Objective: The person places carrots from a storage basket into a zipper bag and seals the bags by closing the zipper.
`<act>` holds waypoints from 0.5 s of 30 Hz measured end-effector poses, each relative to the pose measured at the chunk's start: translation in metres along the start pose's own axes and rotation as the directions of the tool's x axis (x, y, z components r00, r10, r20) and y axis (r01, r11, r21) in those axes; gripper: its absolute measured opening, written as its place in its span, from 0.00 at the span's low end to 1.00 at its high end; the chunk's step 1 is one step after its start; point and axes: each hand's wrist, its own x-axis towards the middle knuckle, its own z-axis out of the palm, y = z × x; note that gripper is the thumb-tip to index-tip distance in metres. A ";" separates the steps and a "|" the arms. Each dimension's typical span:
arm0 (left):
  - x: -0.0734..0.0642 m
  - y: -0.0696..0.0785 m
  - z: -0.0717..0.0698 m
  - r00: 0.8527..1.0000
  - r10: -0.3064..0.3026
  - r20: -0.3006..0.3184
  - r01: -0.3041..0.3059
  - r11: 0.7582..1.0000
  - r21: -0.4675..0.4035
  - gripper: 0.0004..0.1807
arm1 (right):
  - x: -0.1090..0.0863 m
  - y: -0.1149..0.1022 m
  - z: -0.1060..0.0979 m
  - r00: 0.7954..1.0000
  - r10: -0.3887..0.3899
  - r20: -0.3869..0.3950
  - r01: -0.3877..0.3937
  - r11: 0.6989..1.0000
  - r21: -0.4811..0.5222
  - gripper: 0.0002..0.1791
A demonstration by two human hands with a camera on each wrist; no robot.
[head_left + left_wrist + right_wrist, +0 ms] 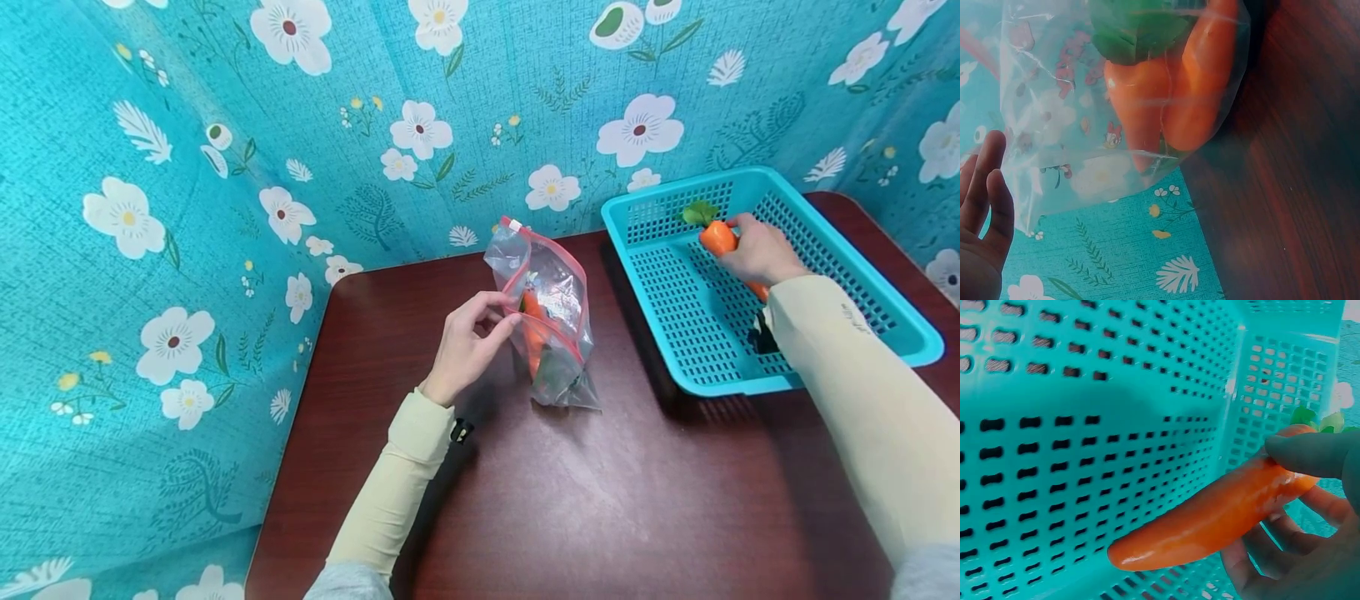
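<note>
My left hand (465, 342) pinches the red-edged mouth of a clear slider zip bag (566, 287) between thumb and forefinger. The bag stands partly upright, its mouth spread. Inside it lie two orange carrots (1200, 87) with green leaves (1141, 31), pressed against the plastic in the left wrist view. At the right, my right hand (761, 250) grips another carrot (1197, 525) near its leafy end, thumb on one side and fingers on the other. This carrot is over the turquoise basket (652, 312), its tapered tip pointing toward me; the palm hides part of it.
The perforated basket sits at the table's back right, its raised walls around my right hand. The dark red-brown table (600, 500) spreads in front of me. A turquoise flowered cloth (465, 108) hangs along the back and left edges.
</note>
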 end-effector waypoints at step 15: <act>0.000 -0.027 0.006 1.000 0.031 0.004 -0.031 0.999 -0.015 0.13 | -0.006 -0.015 -0.011 0.998 0.003 -0.059 0.007 0.987 0.158 0.43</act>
